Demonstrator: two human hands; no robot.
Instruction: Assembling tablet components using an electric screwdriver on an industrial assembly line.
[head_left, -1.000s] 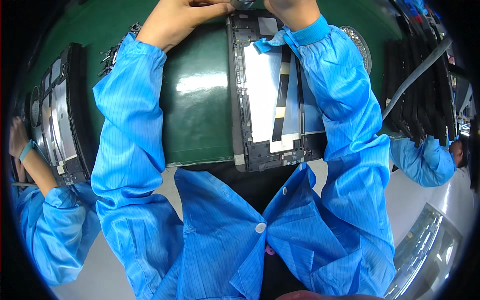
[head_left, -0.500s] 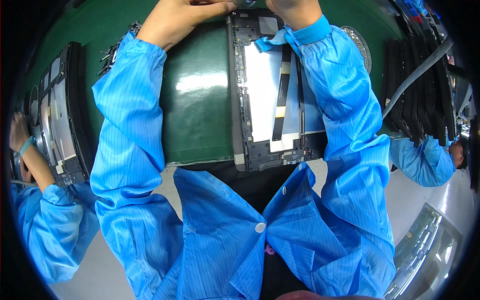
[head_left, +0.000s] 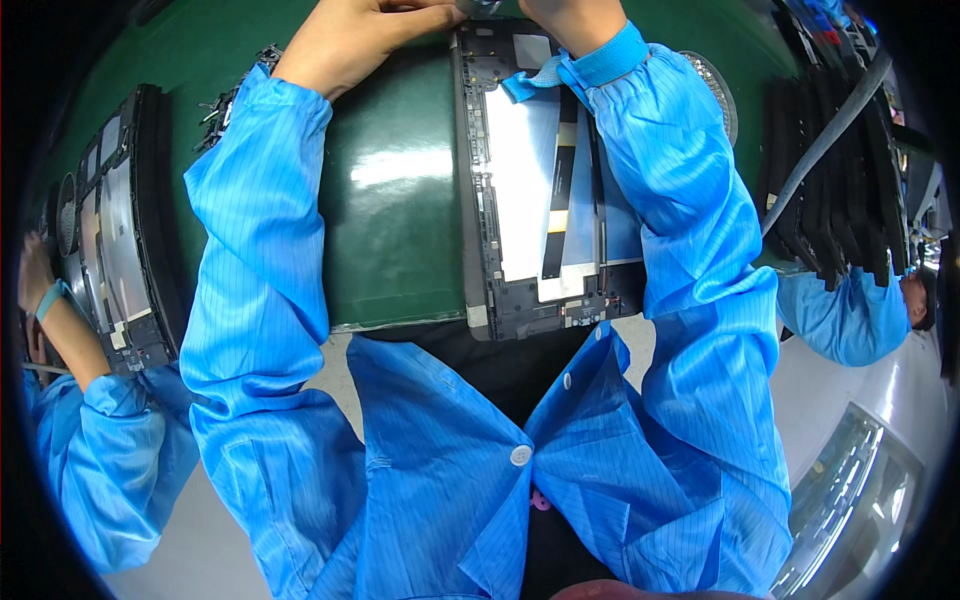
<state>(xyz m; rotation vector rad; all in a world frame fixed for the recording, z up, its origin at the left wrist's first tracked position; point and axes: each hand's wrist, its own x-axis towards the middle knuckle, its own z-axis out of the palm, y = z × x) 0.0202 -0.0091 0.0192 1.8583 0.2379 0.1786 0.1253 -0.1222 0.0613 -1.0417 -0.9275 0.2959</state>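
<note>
An opened dark device housing (head_left: 520,200) lies lengthwise before me. It has a silver plate inside and a black and yellow flat strip. My left hand (head_left: 350,40) is beyond its upper left corner, its thumb stretched toward a shiny, rounded thing (head_left: 480,6) cut by the top edge. Its fingers look closed toward that thing, but what they hold is unclear. My right hand (head_left: 575,22) is over the housing's upper end, its fingers mostly out of frame. A blue wrist strap (head_left: 610,58) circles my right wrist, and my right sleeve hides part of the housing.
Beneath lies a green work mat (head_left: 395,230). Small dark parts (head_left: 218,118) are heaped left of my left sleeve. At left, a co-worker's arm (head_left: 75,330) is beside another housing (head_left: 120,235). At right are a round clear dish (head_left: 715,95), stacked dark panels (head_left: 835,185) and a grey cable (head_left: 835,145).
My right wrist and sleeve have shifted slightly left, and the housing's upper end sits slightly farther left. My left hand stays almost where it was.
</note>
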